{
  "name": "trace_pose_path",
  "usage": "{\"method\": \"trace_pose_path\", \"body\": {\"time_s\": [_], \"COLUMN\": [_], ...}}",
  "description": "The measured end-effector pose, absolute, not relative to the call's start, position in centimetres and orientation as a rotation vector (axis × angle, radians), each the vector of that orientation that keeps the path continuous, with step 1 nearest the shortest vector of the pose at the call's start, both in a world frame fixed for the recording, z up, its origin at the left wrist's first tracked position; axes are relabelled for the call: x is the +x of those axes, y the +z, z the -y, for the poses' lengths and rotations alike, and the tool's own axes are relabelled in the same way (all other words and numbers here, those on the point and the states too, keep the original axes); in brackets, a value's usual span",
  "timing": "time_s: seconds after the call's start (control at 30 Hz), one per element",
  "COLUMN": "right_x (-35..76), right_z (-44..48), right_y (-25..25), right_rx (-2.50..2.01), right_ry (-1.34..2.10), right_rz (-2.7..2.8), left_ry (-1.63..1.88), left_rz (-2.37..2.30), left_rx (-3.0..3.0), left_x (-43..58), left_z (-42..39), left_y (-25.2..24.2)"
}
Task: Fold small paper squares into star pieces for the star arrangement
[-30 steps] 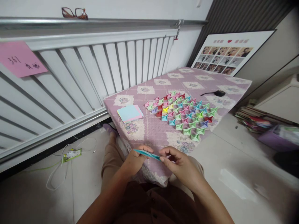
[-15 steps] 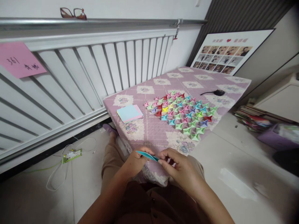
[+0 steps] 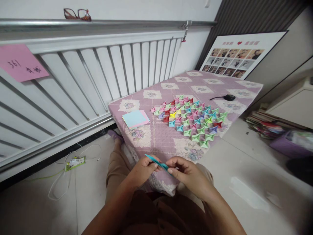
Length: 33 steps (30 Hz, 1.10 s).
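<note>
Between my hands, above the near end of the table, is a piece of folded teal paper (image 3: pixel 157 162). My left hand (image 3: pixel 143 171) pinches its left part between thumb and fingers. The thumb and curled fingers of my right hand (image 3: pixel 184 171) grip its right end. The fingers hide part of the paper, so its exact fold cannot be made out. Farther off on the table stand rows of small folded paper pieces (image 3: pixel 187 120) in green, pink, blue, red and yellow. A stack of square paper sheets (image 3: pixel 135 118), light blue on top with pink beneath, lies at the left.
The table (image 3: pixel 161 143) wears a purple floral cloth. A black object with a short cable (image 3: pixel 228 97) lies toward its far right. A white radiator (image 3: pixel 137 65) borders the left side, with eyeglasses (image 3: pixel 77 14) above it. A power strip (image 3: pixel 75 162) rests on the floor.
The teal paper has tilted more steeply, its right end a little lower and farther right. My left thumb has shifted along it, and both hands keep their hold.
</note>
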State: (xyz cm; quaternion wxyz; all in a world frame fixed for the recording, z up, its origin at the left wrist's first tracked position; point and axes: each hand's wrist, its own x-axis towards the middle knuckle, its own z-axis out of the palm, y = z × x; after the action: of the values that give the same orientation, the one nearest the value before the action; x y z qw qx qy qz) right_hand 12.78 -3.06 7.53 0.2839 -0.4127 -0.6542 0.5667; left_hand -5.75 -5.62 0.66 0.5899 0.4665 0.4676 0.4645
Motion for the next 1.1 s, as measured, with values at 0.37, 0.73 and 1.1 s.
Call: {"method": "trace_pose_path", "body": {"time_s": [0.37,0.73,1.1], "right_x": [12.9,13.2,12.9], "right_z": [2.9,2.8,3.0], "right_y": [7.2,6.2,5.7], "right_rx": [-1.07,-1.1,-1.128], "right_ry": [1.638,1.72,1.513], "right_rz": [1.688,1.53,1.703], "left_ry": [1.003,0.988,0.928], "left_rz": [-1.103,-0.973,-1.02], "left_rx": [1.122,0.956,0.968], "left_x": [-5.8,-5.8,-5.6], "left_z": [5.6,5.9,5.7], "left_y": [0.9,1.1,1.7]}}
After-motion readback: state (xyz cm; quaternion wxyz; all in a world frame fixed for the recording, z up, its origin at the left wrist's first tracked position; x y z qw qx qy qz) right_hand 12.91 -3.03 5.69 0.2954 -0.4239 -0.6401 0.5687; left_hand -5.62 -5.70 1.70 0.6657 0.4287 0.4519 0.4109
